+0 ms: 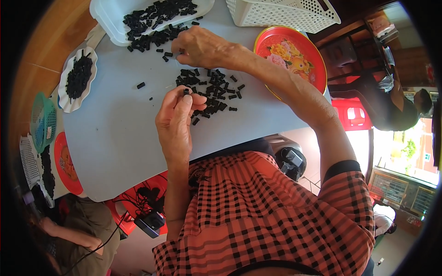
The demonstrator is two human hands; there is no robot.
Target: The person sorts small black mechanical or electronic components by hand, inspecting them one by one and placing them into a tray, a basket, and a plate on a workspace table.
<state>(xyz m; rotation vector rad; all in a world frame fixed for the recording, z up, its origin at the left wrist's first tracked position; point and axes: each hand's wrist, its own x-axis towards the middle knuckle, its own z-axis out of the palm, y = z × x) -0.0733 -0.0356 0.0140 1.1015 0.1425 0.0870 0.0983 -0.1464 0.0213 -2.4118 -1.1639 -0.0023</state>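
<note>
My left hand (176,122) pinches a small black plastic piece (186,91) between thumb and fingers, at the left edge of a loose pile of similar black pieces (215,92) on the table. Farther off, my right hand (200,48) is lowered beside the black pieces spilling from the white tray (108,23). Its fingers curl in toward the thumb; whether they hold a piece is hidden. A few single pieces (165,56) lie just below its fingertips, and another black piece (141,85) lies apart on the left.
A scalloped white dish (69,102) of thin black parts stands at the left edge, near a green basket (39,122). A red floral tray (317,69) lies under my right forearm, with a white perforated basket (258,16) behind. Another person's arm (73,237) is at lower left.
</note>
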